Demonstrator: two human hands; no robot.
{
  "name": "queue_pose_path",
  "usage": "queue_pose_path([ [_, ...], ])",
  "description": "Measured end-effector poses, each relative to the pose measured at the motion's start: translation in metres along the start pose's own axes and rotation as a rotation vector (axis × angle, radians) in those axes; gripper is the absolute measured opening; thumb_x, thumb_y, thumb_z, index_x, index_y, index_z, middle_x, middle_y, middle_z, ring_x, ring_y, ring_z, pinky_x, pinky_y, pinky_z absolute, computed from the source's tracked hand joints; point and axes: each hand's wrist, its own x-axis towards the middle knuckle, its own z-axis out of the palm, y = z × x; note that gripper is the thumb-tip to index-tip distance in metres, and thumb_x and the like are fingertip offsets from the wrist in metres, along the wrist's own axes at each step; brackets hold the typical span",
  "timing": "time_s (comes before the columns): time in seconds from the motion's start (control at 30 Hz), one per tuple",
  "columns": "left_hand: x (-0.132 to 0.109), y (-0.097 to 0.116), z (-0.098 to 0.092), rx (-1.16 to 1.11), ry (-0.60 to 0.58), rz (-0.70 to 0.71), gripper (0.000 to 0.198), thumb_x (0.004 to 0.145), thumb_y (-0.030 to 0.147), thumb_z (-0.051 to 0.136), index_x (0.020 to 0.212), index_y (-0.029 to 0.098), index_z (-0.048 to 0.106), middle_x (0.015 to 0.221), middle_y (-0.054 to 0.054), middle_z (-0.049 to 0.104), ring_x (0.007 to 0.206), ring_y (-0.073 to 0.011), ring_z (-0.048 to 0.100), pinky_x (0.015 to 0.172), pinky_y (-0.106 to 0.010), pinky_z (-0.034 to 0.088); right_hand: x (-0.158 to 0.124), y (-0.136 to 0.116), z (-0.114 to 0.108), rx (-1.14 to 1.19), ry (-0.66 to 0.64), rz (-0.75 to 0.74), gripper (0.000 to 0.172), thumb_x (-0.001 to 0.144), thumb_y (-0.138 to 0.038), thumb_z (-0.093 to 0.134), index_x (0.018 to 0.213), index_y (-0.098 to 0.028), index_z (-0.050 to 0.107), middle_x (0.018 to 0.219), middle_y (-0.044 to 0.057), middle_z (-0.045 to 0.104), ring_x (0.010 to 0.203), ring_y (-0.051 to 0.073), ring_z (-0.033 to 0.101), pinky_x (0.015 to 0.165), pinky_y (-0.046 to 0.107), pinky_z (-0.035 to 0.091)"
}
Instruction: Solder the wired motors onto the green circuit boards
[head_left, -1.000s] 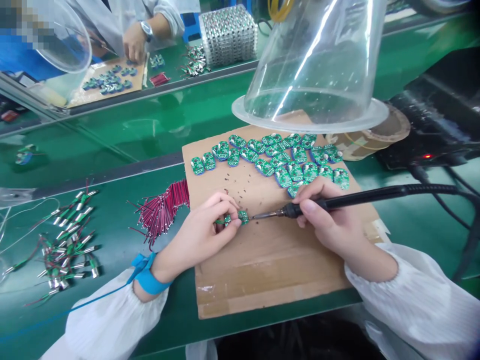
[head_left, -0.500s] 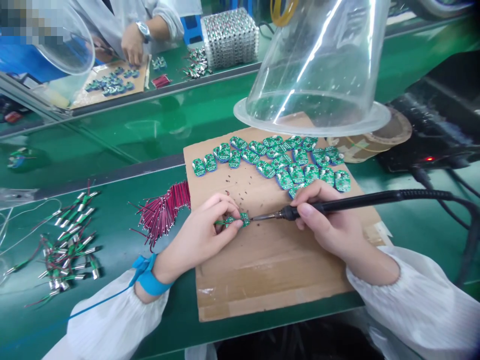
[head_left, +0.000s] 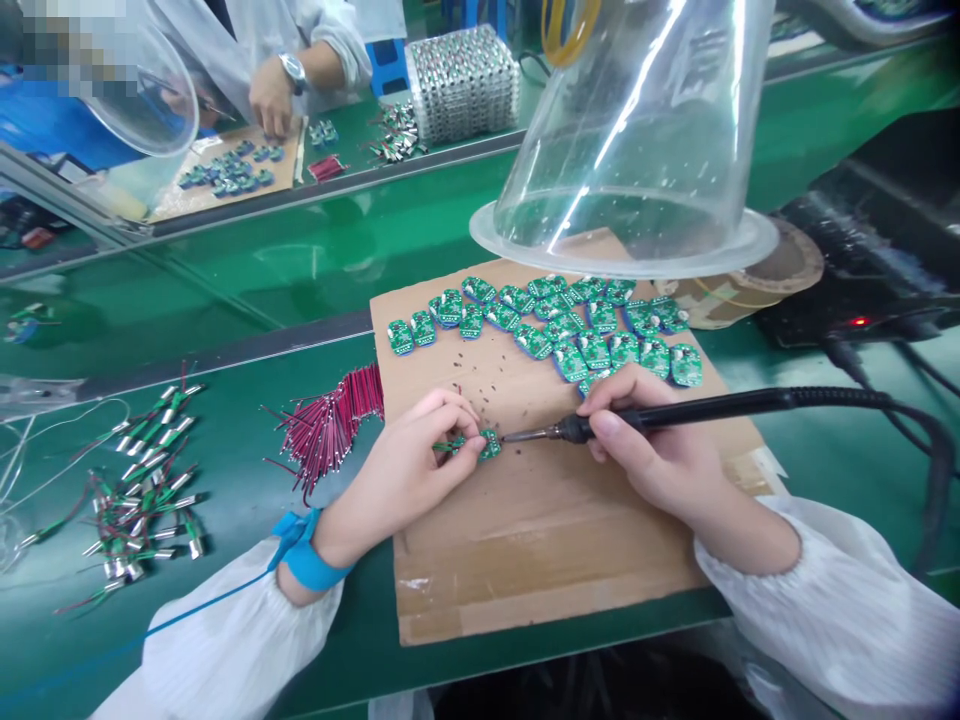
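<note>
Clearly, in the head view, the small green board [head_left: 490, 444] is near the centre of the frame, over the cardboard sheet [head_left: 525, 585], just to the right of the left fingertips. The left hand [head_left: 405, 468] is the nearer one: its thumb and forefinger are pinching the board and hide one part, so I cannot surely tell its long axis. At the right of the frame, the right hand [head_left: 664, 460] is grasping the soldering iron [head_left: 720, 403] in a manner similar to a pen. The long axis of the iron lies almost level in the picture, and its metal tip [head_left: 529, 434] points left, toward the uncovered edge of the board; whether they touch or are only just beside, I cannot tell.
</note>
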Motion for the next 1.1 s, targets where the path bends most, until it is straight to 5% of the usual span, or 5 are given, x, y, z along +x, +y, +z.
queue_pose_path([
  [0.8,0.0019,-0.0015,0.0018,-0.037,0.008,-0.049,0.008,0.088,0.012,0.065,0.086,0.019,0.061,0.107,-0.001,0.063,0.085,-0.0121,0.057,0.074,-0.028,0.047,0.0006,0.0037,-0.0025,-0.029,-0.088,-0.057,0.007,0.096,-0.029,0.063,0.093,-0.023,0.059,0.078,0.001,0.058,0.065,0.015,0.054,0.057,0.029,0.042],
  [1.1,0.0017,-0.0024,0.0031,-0.033,0.01,-0.043,0.008,0.088,0.012,0.065,0.086,0.019,0.062,0.107,-0.001,0.063,0.086,-0.0124,0.058,0.074,-0.028,0.047,-0.0017,0.0054,-0.0022,0.123,0.014,0.0,0.009,0.099,-0.027,0.061,0.091,-0.023,0.06,0.075,-0.001,0.054,0.059,0.012,0.051,0.054,0.029,0.038],
])
